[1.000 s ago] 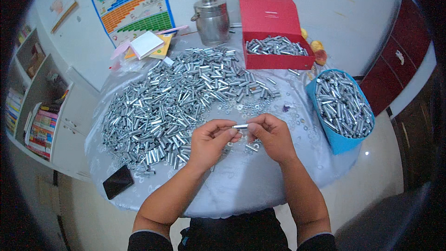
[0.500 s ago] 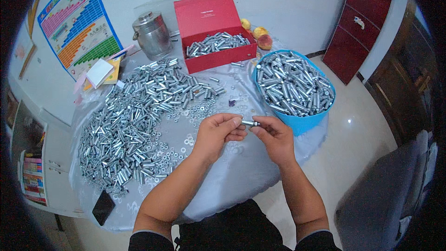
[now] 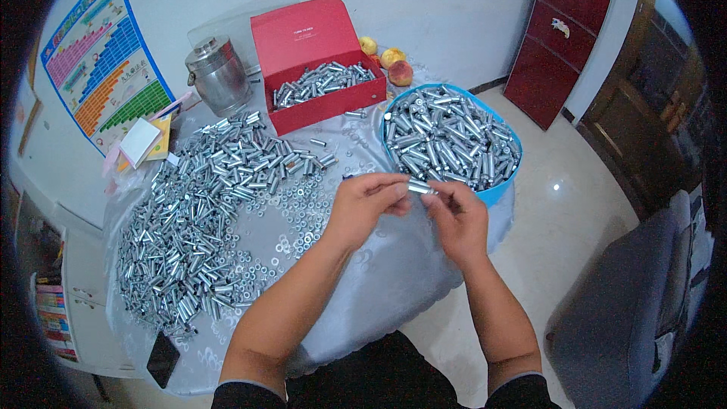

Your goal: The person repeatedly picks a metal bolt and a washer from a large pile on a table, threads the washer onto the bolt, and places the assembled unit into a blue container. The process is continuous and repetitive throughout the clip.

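Note:
Between my two hands is a metal expansion bolt (image 3: 421, 187), a threaded stud with a shiny sleeve. My left hand (image 3: 365, 206) pinches one end with thumb and fingers. At the other end, my right hand (image 3: 460, 220) has its thumb and forefinger closed on the bolt. Both hands are above the table, just before a blue tub (image 3: 496, 195) heaped with similar bolts. To the left spreads a big pile of metal sleeves (image 3: 182, 235). Loose nuts and washers (image 3: 291, 220) lie scattered between that pile and my left forearm.
An open red box (image 3: 333, 104) of bolts stands at the back, beside a steel canister (image 3: 219, 79) and several peaches (image 3: 400, 73). A black phone (image 3: 163, 360) lies at the table's near left edge. Right of the table is a grey padded seat (image 3: 613, 280).
Both hands, with the bolt between them, are now closer to the blue tub and overlap its near edge. The whole view has shifted slightly, moving the background left.

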A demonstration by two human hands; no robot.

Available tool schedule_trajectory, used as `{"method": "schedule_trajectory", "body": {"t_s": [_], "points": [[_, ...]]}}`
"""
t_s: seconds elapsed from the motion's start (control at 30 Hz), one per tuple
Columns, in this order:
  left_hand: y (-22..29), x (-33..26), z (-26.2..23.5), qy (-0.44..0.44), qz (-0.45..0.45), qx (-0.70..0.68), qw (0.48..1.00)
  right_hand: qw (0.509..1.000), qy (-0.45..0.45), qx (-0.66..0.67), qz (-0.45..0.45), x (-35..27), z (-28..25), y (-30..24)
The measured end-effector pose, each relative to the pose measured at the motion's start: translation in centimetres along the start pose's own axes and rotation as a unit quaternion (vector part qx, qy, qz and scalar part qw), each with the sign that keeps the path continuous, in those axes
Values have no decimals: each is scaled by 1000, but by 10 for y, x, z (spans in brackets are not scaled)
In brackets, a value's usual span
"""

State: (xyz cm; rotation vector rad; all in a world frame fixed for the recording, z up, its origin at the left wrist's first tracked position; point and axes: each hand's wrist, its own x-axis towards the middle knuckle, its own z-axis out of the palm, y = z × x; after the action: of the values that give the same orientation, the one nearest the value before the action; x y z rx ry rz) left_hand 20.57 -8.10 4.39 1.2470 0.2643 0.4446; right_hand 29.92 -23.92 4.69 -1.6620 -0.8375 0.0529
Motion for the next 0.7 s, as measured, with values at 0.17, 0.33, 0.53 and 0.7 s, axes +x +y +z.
{"method": "schedule_trajectory", "body": {"t_s": [0.17, 0.33, 0.53, 0.7], "points": [[-2, 51, 14, 5, 57, 114, 992, 973, 92, -174, -124, 35, -4, 2], [-2, 84, 25, 44, 277, 374, 884, 942, 149, -267, -135, 58, -7, 16], [-7, 90, 16, 44, 170, 296, 939, 955, 168, -219, -106, 59, -7, 18], [-2, 63, -5, 54, 112, 137, 983, 941, 200, -231, -145, 55, -8, 17]]}}
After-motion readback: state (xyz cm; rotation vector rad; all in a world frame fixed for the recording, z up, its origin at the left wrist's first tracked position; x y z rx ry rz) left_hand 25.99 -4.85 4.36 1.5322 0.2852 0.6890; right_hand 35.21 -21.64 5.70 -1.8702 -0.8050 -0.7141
